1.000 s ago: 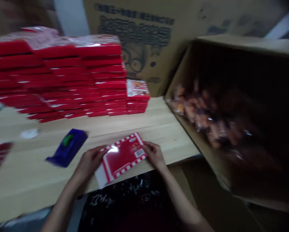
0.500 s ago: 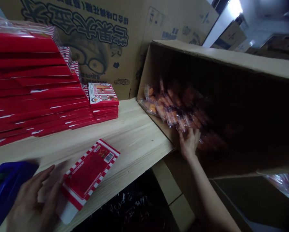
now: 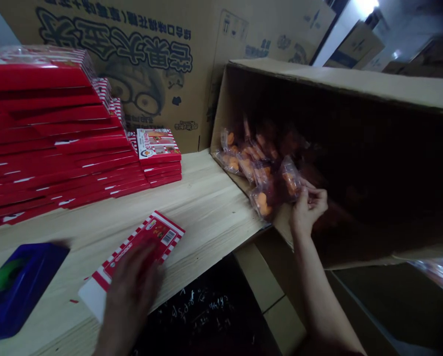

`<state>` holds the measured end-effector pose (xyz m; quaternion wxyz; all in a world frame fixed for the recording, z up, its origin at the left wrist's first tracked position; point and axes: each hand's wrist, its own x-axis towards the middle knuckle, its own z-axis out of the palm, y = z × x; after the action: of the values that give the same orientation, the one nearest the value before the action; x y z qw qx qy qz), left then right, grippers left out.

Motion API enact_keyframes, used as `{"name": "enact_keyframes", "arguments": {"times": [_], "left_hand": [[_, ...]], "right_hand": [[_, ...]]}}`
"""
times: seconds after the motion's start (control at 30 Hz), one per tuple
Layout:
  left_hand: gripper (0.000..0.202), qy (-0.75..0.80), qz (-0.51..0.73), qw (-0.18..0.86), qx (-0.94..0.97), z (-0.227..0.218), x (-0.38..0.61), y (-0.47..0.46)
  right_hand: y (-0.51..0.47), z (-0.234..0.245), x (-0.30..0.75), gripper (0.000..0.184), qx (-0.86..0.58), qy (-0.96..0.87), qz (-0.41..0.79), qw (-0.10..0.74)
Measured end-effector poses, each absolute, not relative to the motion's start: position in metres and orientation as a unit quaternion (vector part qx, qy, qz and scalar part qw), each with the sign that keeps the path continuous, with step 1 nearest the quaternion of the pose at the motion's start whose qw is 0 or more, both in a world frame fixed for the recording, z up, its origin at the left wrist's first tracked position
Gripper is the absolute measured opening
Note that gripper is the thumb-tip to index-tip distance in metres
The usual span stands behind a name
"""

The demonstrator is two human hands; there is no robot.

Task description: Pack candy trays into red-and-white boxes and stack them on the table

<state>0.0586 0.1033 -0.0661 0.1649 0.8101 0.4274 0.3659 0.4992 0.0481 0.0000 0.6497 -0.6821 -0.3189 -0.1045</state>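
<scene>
My right hand [image 3: 309, 205] is inside the mouth of a tilted cardboard box [image 3: 340, 81]. Thumb and fingers pinch the lower end of a clear plastic packet of orange pieces [image 3: 291, 179]. More such packets [image 3: 245, 160] lie heaped at the box's left end, and one more packet [image 3: 261, 202] rests at its lower edge. On the wooden table, a flat red-and-white carton [image 3: 164, 230] with a white end flap lies at an angle. Over its middle is my left hand [image 3: 132, 287], smeared by motion; whether it grips the carton cannot be made out.
Tall stacks of red cartons [image 3: 58, 131] stand at the left, with a short stack [image 3: 160, 153] beside them. A blue tape dispenser [image 3: 28, 287] with a green core sits at the front left. Behind stands a large printed cardboard box [image 3: 202, 99].
My left hand has moved right, from beside the carton to over it. My right hand has pulled a packet up from the heap and moved slightly right; another packet now lies at the box's edge.
</scene>
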Motion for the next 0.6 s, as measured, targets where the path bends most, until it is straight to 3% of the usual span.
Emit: {"name": "enact_keyframes", "arguments": {"times": [0.13,0.3,0.5,0.6], "left_hand": [[0.047,0.352,0.332,0.151,0.862,-0.071,0.149,0.083],[0.056,0.183,0.224,0.118,0.95,-0.067,0.274,0.092],[0.057,0.31,0.141,0.147,0.929,-0.09,0.309,0.142],[0.06,0.387,0.126,0.148,0.902,-0.098,0.291,0.167]], "right_hand": [[0.064,0.003,0.471,0.021,-0.641,-0.32,-0.161,0.679],[0.076,0.011,0.428,0.017,-0.602,-0.372,-0.137,0.693],[0.037,0.047,0.435,0.017,-0.528,-0.34,-0.185,0.756],[0.012,0.06,0.456,0.021,-0.481,-0.284,-0.134,0.818]]}}
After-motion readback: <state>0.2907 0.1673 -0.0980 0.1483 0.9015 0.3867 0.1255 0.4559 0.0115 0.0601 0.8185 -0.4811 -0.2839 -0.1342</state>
